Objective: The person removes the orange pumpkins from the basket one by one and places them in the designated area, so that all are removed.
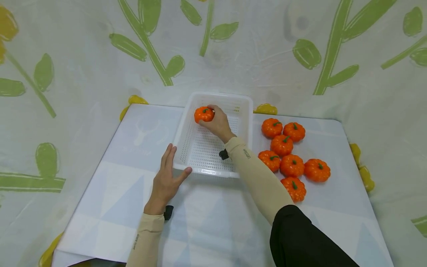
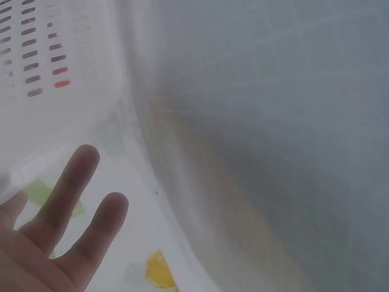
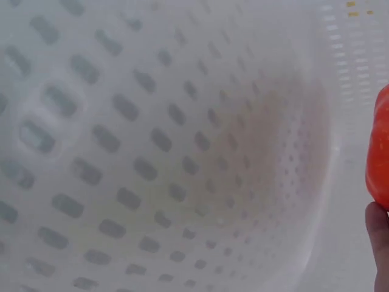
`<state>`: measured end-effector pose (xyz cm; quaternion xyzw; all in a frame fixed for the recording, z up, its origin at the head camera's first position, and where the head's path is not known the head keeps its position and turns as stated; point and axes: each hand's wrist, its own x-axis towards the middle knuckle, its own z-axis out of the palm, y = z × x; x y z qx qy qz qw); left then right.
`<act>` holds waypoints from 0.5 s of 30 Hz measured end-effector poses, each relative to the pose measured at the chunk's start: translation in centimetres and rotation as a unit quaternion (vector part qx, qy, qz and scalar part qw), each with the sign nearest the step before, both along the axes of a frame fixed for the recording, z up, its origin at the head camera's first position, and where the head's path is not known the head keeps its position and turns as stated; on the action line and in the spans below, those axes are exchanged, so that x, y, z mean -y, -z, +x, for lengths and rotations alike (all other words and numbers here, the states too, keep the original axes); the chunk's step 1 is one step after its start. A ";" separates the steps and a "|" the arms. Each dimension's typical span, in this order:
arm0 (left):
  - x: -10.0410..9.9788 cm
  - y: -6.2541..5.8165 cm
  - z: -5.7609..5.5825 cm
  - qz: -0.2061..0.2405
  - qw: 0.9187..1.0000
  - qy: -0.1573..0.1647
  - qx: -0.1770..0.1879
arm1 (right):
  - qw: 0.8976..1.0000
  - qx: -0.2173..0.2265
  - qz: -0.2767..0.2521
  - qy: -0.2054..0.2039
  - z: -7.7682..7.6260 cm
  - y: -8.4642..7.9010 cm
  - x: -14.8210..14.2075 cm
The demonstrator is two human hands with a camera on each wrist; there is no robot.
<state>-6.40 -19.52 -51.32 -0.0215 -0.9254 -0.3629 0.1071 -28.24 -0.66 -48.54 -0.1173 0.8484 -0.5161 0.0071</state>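
Note:
My right hand (image 1: 218, 122) grips a small orange pumpkin (image 1: 202, 114) with a green stem, over the far left part of a white plastic basket (image 1: 213, 172). In the right wrist view, the pumpkin (image 3: 380, 152) and a fingertip show at the right edge, with the basket's slotted wall (image 3: 152, 140) filling most of the picture. My left hand (image 1: 165, 181) is at the basket's near left corner, fingers extended and thumb spread along the near rim. The left wrist view shows its straight fingers (image 2: 67, 194) beside the basket's side (image 2: 91, 79).
Several more orange pumpkins (image 1: 292, 165) lie grouped on the table to the right of the basket. The table (image 1: 126, 215) has a pale cloth with blue triangles. Behind it hangs a light sheet (image 1: 260, 55) printed with green leaves and stems.

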 end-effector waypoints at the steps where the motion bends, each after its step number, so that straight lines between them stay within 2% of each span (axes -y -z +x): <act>1: 0.0 0.0 0.0 0.002 1.000 0.001 0.001 | 1.000 -0.001 -0.004 0.003 0.1 -0.1 0.0; 6: 0.0 0.1 0.0 0.004 1.000 0.000 0.002 | 1.000 -0.011 -0.011 0.010 0.6 -0.9 0.0; 15: 0.1 0.0 0.0 0.000 1.000 0.000 -0.001 | 0.998 -0.063 -0.012 -0.017 1.8 -3.1 -0.5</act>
